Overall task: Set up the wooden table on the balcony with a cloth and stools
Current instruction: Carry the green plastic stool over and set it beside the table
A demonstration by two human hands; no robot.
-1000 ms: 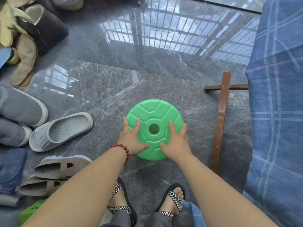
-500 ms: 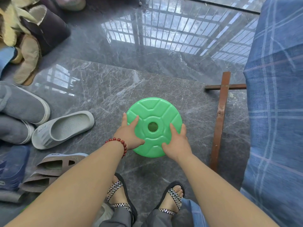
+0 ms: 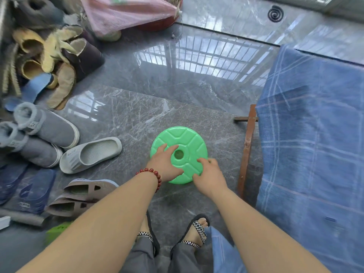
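A round green plastic stool (image 3: 187, 140) with a hole in its middle stands on the grey marble floor in front of my feet. My left hand (image 3: 164, 164), with a red bead bracelet at the wrist, lies flat on the seat's left part, fingers reaching toward the hole. My right hand (image 3: 209, 174) is at the seat's near right edge with its fingers loosely bent; whether it touches the seat is unclear. To the right stands the wooden table, covered by a blue checked cloth (image 3: 315, 144), with a brown wooden leg (image 3: 246, 152) showing below the cloth's edge.
Shoes crowd the left: grey boots (image 3: 45, 127), a pale slipper (image 3: 90, 154), brown sandals (image 3: 82, 196) and dark blue slippers (image 3: 23, 186). A pile of slippers (image 3: 49, 54) and a pink bag (image 3: 128, 14) lie at the back left. A mosquito coil (image 3: 275, 13) sits far back.
The view has tilted up and shows more of the floor. Both hands have loosened on the stool; my right hand's fingers have curled and drawn toward the near edge.
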